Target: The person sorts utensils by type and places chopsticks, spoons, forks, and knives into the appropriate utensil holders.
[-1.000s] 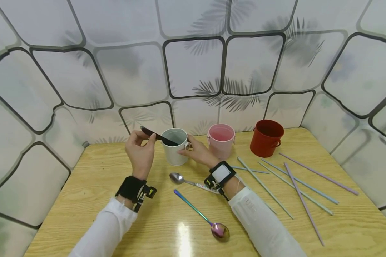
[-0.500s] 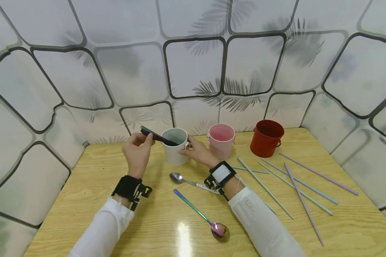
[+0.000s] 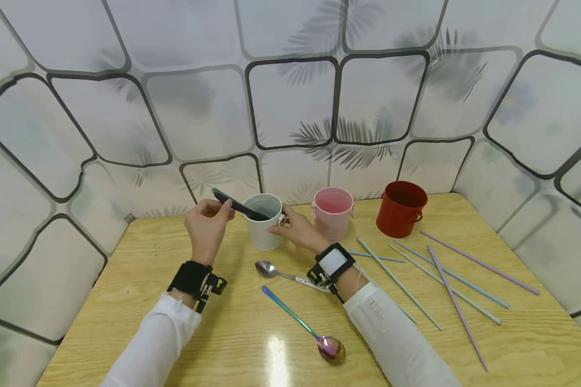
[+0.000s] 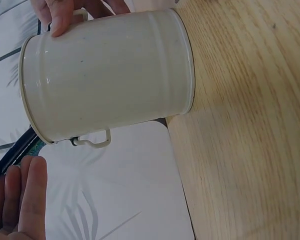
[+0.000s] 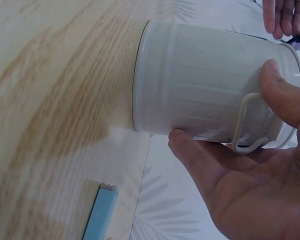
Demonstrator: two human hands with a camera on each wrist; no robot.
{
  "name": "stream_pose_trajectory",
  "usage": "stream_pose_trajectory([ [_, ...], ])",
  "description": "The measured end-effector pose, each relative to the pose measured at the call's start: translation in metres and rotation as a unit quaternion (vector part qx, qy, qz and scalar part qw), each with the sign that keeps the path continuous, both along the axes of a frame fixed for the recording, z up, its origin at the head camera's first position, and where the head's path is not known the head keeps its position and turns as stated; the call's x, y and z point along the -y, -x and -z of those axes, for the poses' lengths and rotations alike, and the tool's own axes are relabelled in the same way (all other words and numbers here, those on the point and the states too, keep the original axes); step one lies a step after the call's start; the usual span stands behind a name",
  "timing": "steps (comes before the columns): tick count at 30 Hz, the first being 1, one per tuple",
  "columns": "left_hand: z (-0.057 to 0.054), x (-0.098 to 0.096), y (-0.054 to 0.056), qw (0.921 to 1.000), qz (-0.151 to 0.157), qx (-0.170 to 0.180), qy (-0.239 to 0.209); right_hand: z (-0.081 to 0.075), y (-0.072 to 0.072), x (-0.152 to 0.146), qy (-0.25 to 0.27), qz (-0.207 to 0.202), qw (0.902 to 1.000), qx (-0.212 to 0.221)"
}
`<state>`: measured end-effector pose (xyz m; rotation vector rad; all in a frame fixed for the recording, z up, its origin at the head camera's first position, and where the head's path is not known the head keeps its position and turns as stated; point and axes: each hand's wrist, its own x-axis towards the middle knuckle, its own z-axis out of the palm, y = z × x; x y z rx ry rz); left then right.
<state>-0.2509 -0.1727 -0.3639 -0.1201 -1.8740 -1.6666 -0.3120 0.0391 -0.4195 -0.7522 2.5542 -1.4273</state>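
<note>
A white metal bucket with small side handles stands upright on the table. My right hand grips its right side, thumb in front and fingers behind, close to the handle. A dark, slim utensil leans over the bucket's left rim with its lower end inside; its exact kind is unclear. Between thumb and fingers, my left hand pinches its upper end, just left of the bucket. The left wrist view has the utensil passing over the rim, its far end hidden by the wall.
To the right stand a pink bucket and a red bucket. A steel spoon and a rainbow-coloured spoon lie in front. Several pastel sticks are scattered at right. A patterned backdrop rises behind the table.
My left hand has shifted slightly left, still pinching the dark utensil, whose lower end stays in the white bucket. The right hand and the bucket have stayed in place.
</note>
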Motion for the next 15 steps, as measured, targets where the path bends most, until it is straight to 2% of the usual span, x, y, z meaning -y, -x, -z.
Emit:
stream_pose_trajectory([
  [15,-0.0016,0.0008,0.0023,0.9991,0.004,0.042,0.008,-0.0048,-0.0041,0.0005,0.007,0.003,0.9999,0.01],
])
